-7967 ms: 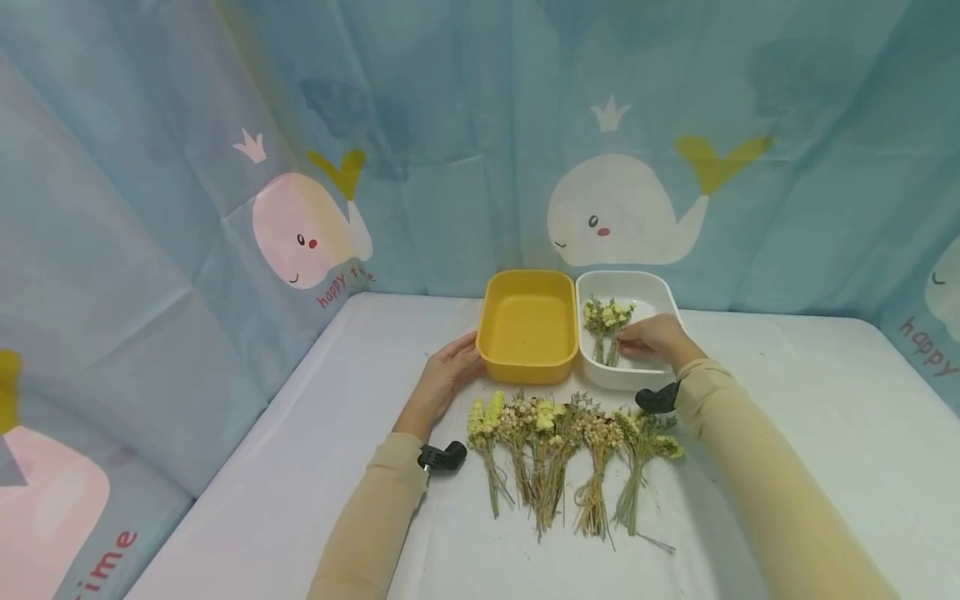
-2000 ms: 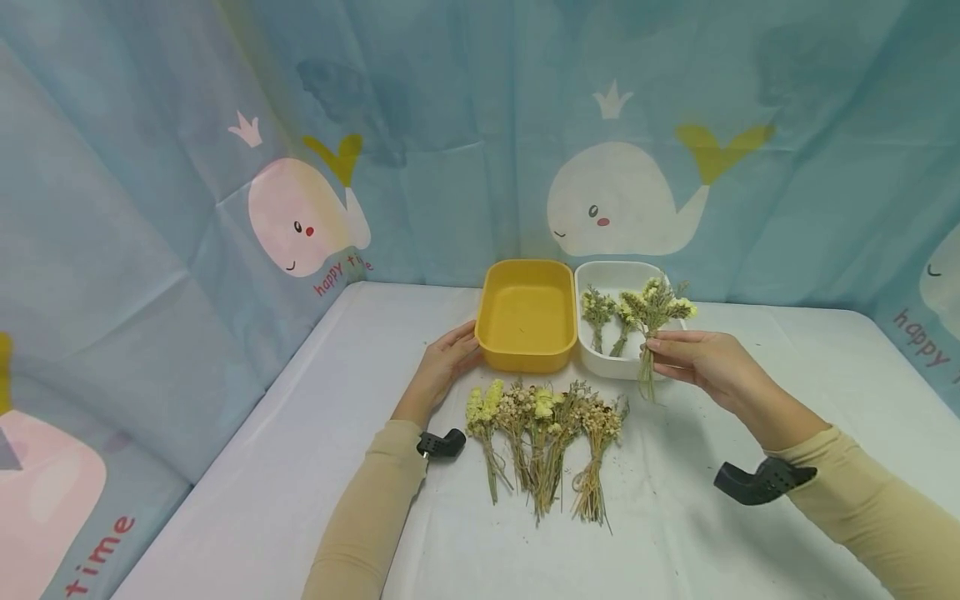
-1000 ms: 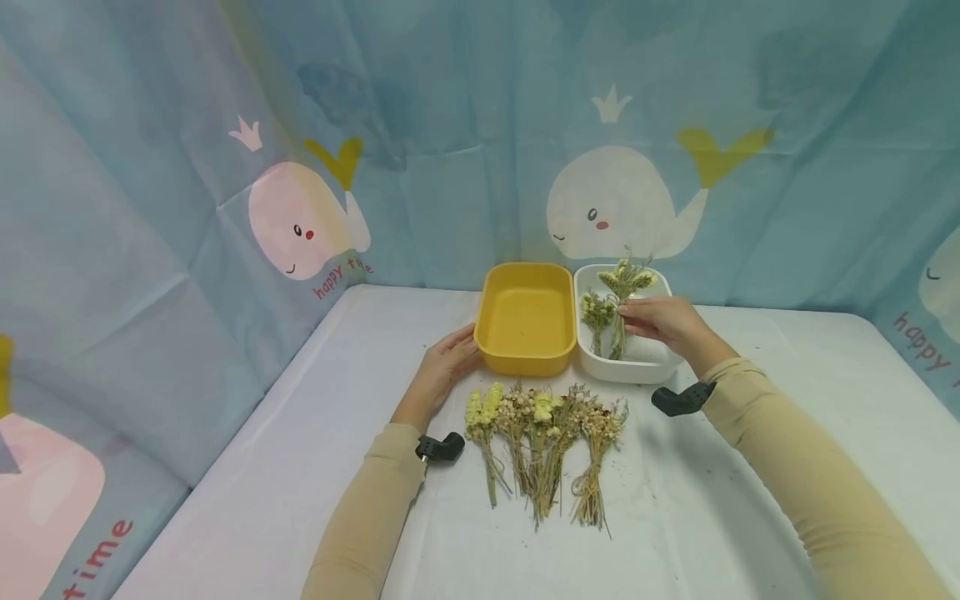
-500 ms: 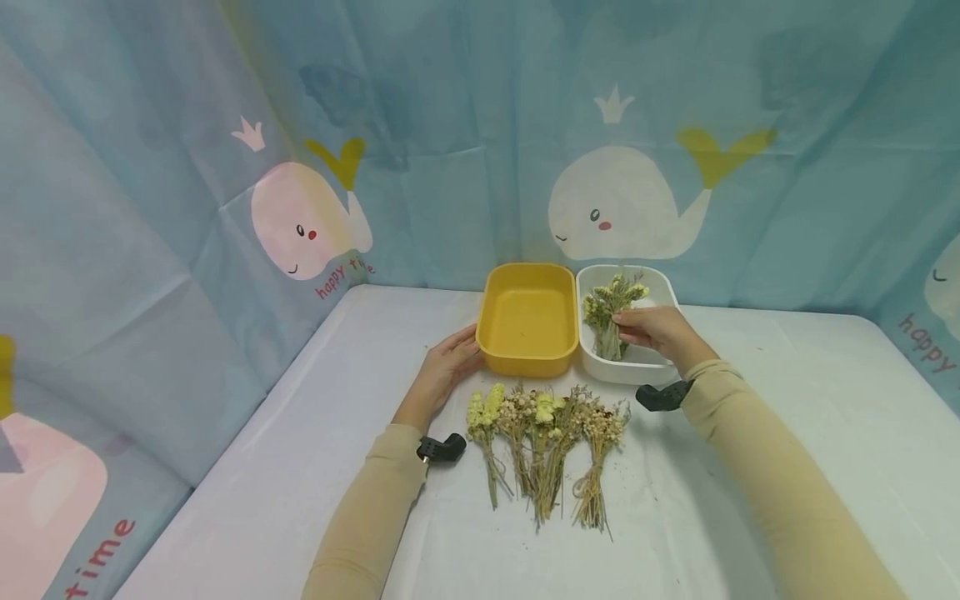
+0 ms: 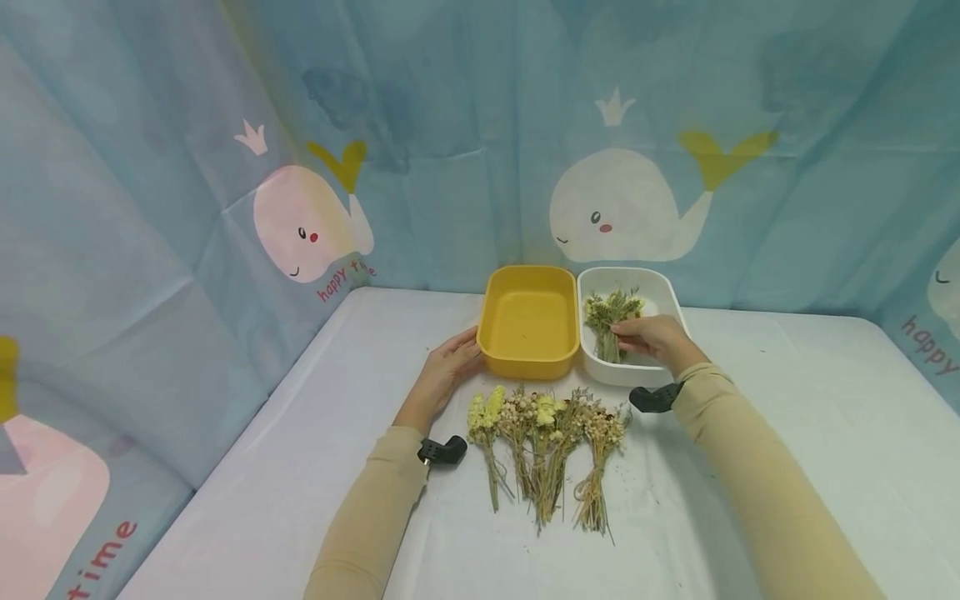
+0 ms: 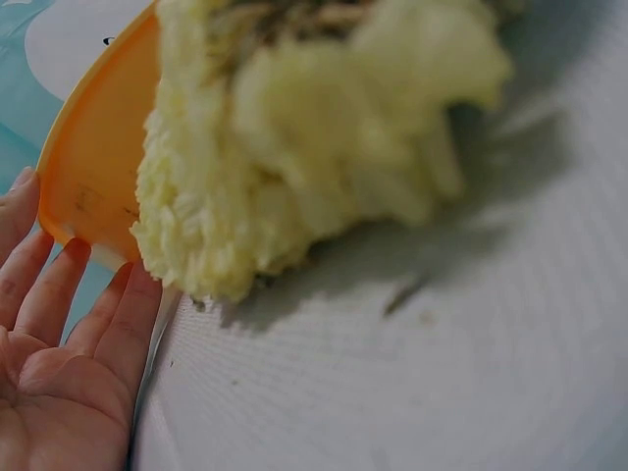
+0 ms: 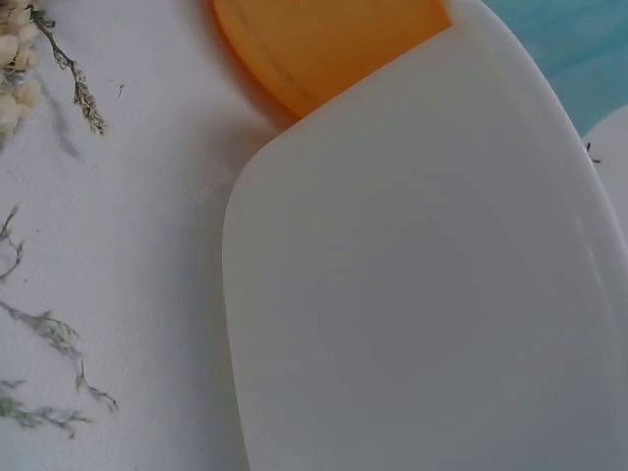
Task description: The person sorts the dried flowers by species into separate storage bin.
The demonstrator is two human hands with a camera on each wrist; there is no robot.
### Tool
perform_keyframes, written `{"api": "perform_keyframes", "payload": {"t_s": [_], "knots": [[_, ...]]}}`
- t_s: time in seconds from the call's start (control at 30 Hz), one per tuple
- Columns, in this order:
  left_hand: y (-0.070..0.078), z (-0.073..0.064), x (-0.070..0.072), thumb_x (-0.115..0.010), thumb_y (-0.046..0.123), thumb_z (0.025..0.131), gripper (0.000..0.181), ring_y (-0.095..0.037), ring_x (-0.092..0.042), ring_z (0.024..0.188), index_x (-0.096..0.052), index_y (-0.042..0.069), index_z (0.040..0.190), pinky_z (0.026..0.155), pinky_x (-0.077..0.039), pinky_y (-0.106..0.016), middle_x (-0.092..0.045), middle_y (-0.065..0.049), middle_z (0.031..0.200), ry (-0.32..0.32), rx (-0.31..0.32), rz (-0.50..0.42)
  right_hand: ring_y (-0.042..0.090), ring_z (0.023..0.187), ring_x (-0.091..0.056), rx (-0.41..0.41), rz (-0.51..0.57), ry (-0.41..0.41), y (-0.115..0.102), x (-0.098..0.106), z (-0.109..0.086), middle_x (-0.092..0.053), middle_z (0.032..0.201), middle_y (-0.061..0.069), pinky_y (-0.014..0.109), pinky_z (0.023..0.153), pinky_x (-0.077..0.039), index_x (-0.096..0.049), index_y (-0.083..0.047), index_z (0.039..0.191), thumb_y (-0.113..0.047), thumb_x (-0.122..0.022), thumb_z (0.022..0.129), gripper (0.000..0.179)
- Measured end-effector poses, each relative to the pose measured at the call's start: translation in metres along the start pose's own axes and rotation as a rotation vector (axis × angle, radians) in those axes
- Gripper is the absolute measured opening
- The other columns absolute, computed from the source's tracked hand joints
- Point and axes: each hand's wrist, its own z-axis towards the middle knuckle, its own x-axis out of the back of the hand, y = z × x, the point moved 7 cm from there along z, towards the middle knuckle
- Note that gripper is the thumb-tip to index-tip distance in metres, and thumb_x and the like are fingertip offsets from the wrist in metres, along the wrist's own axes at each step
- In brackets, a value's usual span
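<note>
Just right of centre in the head view, the right hand (image 5: 654,337) pinches the stems of a bunch of pale-yellow dried flowers (image 5: 612,315) inside a white, rounded rectangular plastic box (image 5: 657,292). Left of it, the left hand (image 5: 444,368), fingers extended, touches the left side of a deep-yellow box of like shape (image 5: 528,321). Several yellow and beige dried-flower bunches (image 5: 553,450) lie at lower centre on a white-covered table (image 5: 817,433).
</note>
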Motion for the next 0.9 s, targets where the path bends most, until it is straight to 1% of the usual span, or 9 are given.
{"api": "perform_keyframes", "payload": {"t_s": [0.1,0.2,0.33,0.4,0.5,0.57,0.63,0.73,0.9], "knots": [[-0.001,0.000,0.000,-0.060,0.017,0.101,0.049,-0.027,-0.051,0.138,-0.048,0.011,0.148,0.114,-0.047,-0.041,-0.050,-0.005,0.152,-0.004,-0.001,-0.001,0.005,0.064,-0.068,-0.005,-0.037,0.033,0.001,0.001,-0.001,-0.068,0.069,-0.006,0.018,0.071,-0.062,-0.067,-0.009,0.088,-0.007,-0.068,0.093,0.006],[-0.002,0.001,0.000,-0.060,0.018,0.100,0.049,-0.026,-0.051,0.138,-0.049,0.012,0.148,0.114,-0.047,-0.040,-0.051,-0.004,0.151,-0.006,-0.003,0.002,0.005,0.064,-0.068,0.005,-0.082,0.052,0.000,0.002,-0.001,-0.068,0.068,-0.007,0.018,0.071,-0.062,-0.067,-0.005,0.094,-0.009,-0.069,0.093,0.004],[-0.002,0.001,0.001,-0.061,0.019,0.100,0.049,-0.025,-0.053,0.136,-0.050,0.013,0.147,0.112,-0.049,-0.038,-0.053,-0.003,0.150,0.006,-0.003,0.010,0.004,0.066,-0.069,0.025,-0.117,0.071,-0.002,0.002,-0.003,-0.068,0.068,-0.008,0.021,0.077,-0.063,-0.064,-0.001,0.106,-0.007,-0.070,0.092,0.016],[-0.001,0.000,0.001,-0.063,0.019,0.098,0.050,-0.025,-0.054,0.135,-0.051,0.014,0.146,0.112,-0.049,-0.036,-0.053,-0.003,0.149,0.016,-0.001,0.013,0.004,0.066,-0.070,0.037,-0.121,0.082,-0.004,0.001,-0.005,-0.068,0.067,-0.008,0.022,0.079,-0.063,-0.063,0.001,0.108,-0.006,-0.070,0.091,0.019],[-0.001,0.000,0.001,-0.064,0.019,0.098,0.050,-0.025,-0.055,0.134,-0.051,0.013,0.146,0.111,-0.049,-0.035,-0.054,-0.003,0.149,0.023,0.000,0.015,0.003,0.064,-0.069,0.063,-0.124,0.103,-0.007,0.002,-0.009,-0.067,0.065,-0.009,0.023,0.079,-0.063,-0.063,0.004,0.112,-0.005,-0.070,0.091,0.024],[-0.001,0.000,0.001,-0.064,0.018,0.098,0.050,-0.026,-0.055,0.134,-0.052,0.013,0.145,0.111,-0.050,-0.034,-0.054,-0.003,0.149,0.025,0.001,0.012,0.003,0.063,-0.069,0.081,-0.131,0.105,-0.009,0.001,-0.013,-0.068,0.064,-0.009,0.024,0.079,-0.063,-0.062,0.007,0.117,-0.005,-0.069,0.091,0.030],[-0.001,0.000,0.001,-0.063,0.017,0.099,0.049,-0.026,-0.054,0.135,-0.051,0.012,0.146,0.111,-0.050,-0.035,-0.053,-0.004,0.149,0.020,0.002,0.005,0.002,0.063,-0.069,0.103,-0.151,0.097,-0.012,0.000,-0.019,-0.069,0.065,-0.010,0.024,0.079,-0.063,-0.059,0.011,0.125,-0.006,-0.068,0.093,0.037],[-0.001,0.000,0.001,-0.061,0.016,0.100,0.049,-0.026,-0.053,0.136,-0.049,0.012,0.147,0.111,-0.050,-0.037,-0.052,-0.005,0.150,0.012,-0.001,0.002,0.001,0.066,-0.070,0.141,-0.185,0.054,-0.017,-0.006,-0.028,-0.072,0.072,-0.010,0.025,0.082,-0.063,-0.051,0.016,0.134,-0.008,-0.064,0.096,0.046],[0.000,0.000,0.000,-0.059,0.017,0.101,0.050,-0.026,-0.053,0.136,-0.047,0.010,0.149,0.112,-0.049,-0.038,-0.051,-0.006,0.152,0.001,-0.008,0.007,-0.002,0.071,-0.070,0.222,-0.252,0.016,-0.023,-0.014,-0.049,-0.077,0.085,-0.005,0.024,0.083,-0.062,-0.052,0.015,0.134,-0.011,-0.062,0.098,0.046]]}}
